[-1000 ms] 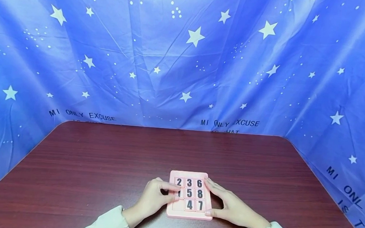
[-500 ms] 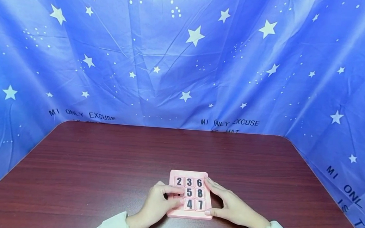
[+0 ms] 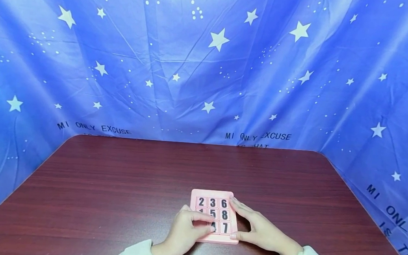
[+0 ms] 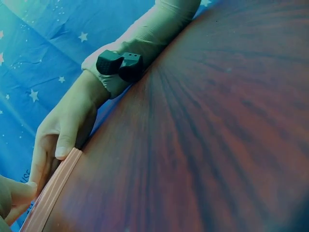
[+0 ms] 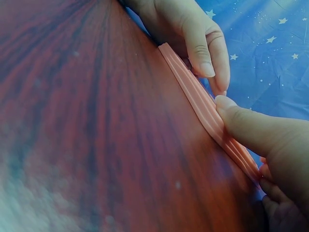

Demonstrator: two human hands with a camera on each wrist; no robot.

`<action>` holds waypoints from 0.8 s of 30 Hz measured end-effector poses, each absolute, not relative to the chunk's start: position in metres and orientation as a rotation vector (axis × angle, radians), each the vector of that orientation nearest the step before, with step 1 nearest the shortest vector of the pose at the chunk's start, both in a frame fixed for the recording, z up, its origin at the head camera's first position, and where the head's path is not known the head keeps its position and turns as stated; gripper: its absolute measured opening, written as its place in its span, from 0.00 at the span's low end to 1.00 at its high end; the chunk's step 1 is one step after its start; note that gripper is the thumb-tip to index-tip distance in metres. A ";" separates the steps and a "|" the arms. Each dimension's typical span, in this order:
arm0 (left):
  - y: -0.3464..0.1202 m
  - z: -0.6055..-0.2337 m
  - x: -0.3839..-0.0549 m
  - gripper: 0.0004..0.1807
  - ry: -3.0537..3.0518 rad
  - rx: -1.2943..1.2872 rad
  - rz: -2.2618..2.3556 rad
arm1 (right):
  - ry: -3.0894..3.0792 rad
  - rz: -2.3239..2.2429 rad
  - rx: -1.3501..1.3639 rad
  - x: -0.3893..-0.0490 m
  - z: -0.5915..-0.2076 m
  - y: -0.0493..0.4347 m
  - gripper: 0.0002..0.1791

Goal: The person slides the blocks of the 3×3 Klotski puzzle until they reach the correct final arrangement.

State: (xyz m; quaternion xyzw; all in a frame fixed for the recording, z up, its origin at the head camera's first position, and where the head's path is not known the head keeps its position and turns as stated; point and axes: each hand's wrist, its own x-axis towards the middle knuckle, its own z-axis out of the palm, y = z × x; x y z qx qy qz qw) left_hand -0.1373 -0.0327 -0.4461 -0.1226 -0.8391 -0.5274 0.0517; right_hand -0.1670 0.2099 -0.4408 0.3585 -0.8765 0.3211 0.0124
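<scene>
A pink sliding number puzzle (image 3: 213, 193) lies flat near the front of the table. Its top row reads 2, 3, 6; below are the 1, 5 and 8, then the 4 tile (image 3: 214, 224) and the 7. My left hand (image 3: 185, 233) reaches over its left side, thumb and forefinger extended, with their tips over the 4 and the 5. That hand hides the lower-left cell. On the opposite edge, my right hand (image 3: 267, 232) grips the frame, its thumb at the lower corner and fingers along the upper side. The puzzle's ridged side (image 5: 203, 108) shows in the right wrist view.
The dark red wooden table (image 3: 115, 176) stretches out around the puzzle. Behind it hangs a blue curtain (image 3: 180, 62) with white stars and lettering. A black device (image 4: 120, 65) sits on the right sleeve's cuff in the left wrist view.
My left hand has moved rightward across the puzzle, from around the 1 to the 4. More of the 1 now shows, while the 4 is partly covered. The right hand keeps its place.
</scene>
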 end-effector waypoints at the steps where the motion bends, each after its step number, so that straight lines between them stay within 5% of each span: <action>1: -0.032 -0.446 -0.137 0.10 -2.555 -0.380 -1.595 | -2.734 0.994 1.117 -0.167 -0.441 0.210 0.44; 24: -0.030 -0.443 -0.134 0.10 -2.569 -0.339 -1.542 | -2.727 0.998 1.147 -0.166 -0.439 0.210 0.43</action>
